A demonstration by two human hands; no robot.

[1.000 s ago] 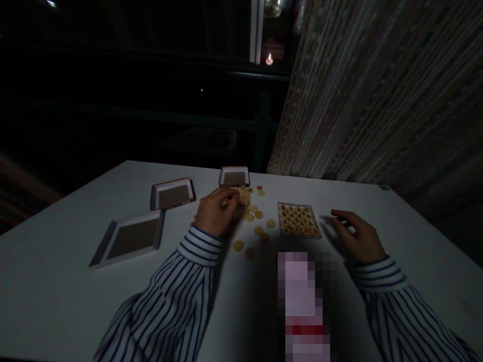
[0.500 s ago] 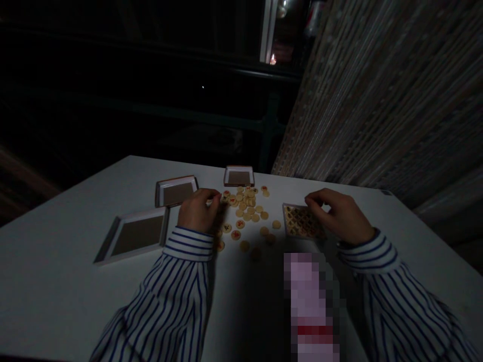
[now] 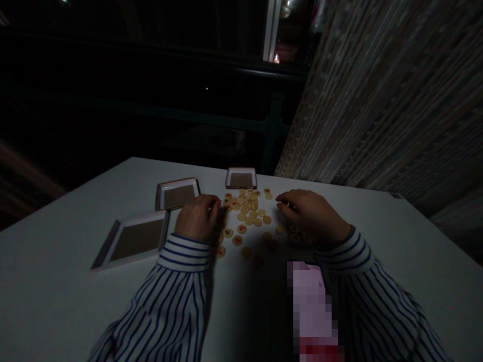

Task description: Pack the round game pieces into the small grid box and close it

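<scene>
The white table fills the lower half of the view. A woven blind hangs along its far right side, and beyond it is darkness. Three empty shallow trays lie on the left half, running away from the person: a large tray nearest, a middle tray, then a small tray at the far edge.

The left hand rests knuckles up with its fingers curled at the left edge of the round game pieces, which lie loose in the middle of the table. Whether it grips one I cannot tell. The right hand is loosely curled, its fingers pointing left toward the pieces, and I cannot tell whether it holds anything either. It hides nearly all of the filled box beneath it.

Half a second ago the right hand sat farther right, over the box's far edge, and the box showed more plainly. The left hand has barely shifted.
</scene>
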